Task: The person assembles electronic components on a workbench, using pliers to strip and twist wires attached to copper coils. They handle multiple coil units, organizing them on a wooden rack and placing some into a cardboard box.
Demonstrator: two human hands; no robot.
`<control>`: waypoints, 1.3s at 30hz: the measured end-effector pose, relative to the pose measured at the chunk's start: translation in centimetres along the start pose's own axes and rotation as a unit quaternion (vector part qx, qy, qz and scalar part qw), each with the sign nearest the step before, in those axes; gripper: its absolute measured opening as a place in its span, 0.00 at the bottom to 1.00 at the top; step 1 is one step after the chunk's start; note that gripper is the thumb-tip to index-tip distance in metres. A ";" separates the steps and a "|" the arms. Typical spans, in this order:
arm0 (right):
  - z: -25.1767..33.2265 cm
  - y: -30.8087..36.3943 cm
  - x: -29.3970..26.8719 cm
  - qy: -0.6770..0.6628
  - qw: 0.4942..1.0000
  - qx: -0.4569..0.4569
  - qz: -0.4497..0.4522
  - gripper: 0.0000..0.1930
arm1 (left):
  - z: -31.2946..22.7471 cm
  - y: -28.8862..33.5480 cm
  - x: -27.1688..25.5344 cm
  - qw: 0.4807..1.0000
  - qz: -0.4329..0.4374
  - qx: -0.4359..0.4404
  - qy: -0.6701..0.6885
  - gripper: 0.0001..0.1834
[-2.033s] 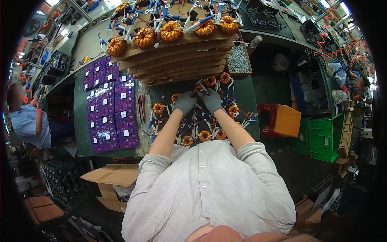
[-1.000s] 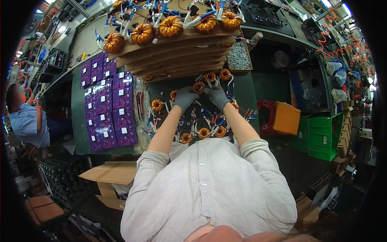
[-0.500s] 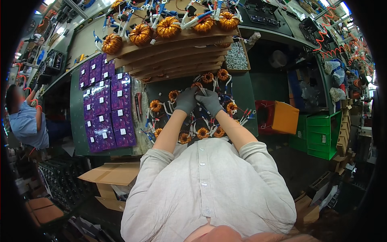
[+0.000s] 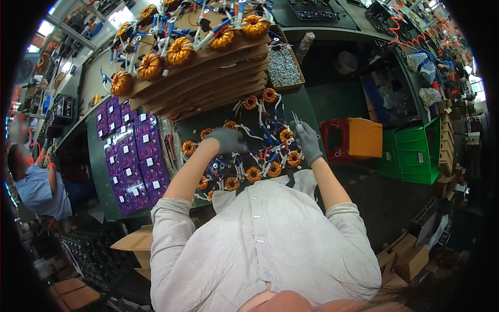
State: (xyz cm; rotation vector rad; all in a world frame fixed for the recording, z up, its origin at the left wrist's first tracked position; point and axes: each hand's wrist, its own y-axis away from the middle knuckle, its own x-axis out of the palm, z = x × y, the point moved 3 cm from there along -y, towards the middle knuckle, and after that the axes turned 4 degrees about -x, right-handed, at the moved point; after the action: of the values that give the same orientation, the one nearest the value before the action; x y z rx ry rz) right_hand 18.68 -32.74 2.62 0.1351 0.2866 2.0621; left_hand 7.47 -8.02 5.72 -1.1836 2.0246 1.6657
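Observation:
My right hand, in a grey glove, is closed around thin metal tweezers whose tips point away from me. It is raised at the right side of the bench, beside a copper-wound ring coil. My left hand, gloved too, is over the left part of the coils; motion smears its fingers, and whether it holds anything is hidden. Several more ring coils lie in a loose ring on the dark green bench. Their blue and white leads with metal lugs gather in the middle.
Cardboard layers carrying more coils are stacked at the far side. Right of them stands a box of small metal parts. Purple circuit boards lie at the left. Green crates and an orange-red bin stand at the right. A co-worker is far left.
My hands have parted from a shared spot over a coil: the left drew back leftward, the right went right with the tweezers. The view has shifted a little.

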 end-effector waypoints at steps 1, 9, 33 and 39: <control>-0.4 0.3 -0.2 -0.023 1.000 0.014 -0.005 0.14 | 0.4 -1.5 -0.8 0.997 -0.081 -0.004 0.016 0.20; -3.3 1.4 -0.8 -0.013 0.999 0.007 -0.038 0.10 | 2.5 -9.0 0.0 0.936 -0.227 0.004 -0.269 0.10; -1.0 3.2 1.1 -0.148 0.988 0.028 0.016 0.09 | -1.5 5.8 7.5 0.936 -0.245 -0.097 0.235 0.14; -2.0 3.3 6.5 0.087 0.971 0.029 0.221 0.10 | -2.2 2.8 15.0 0.833 -0.295 -0.179 0.433 0.20</control>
State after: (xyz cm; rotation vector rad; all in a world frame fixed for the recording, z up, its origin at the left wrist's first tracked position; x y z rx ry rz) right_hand 12.28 -28.94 1.43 0.0550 0.4590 2.5156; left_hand -3.42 -16.29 -1.46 -2.7374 1.3907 1.2956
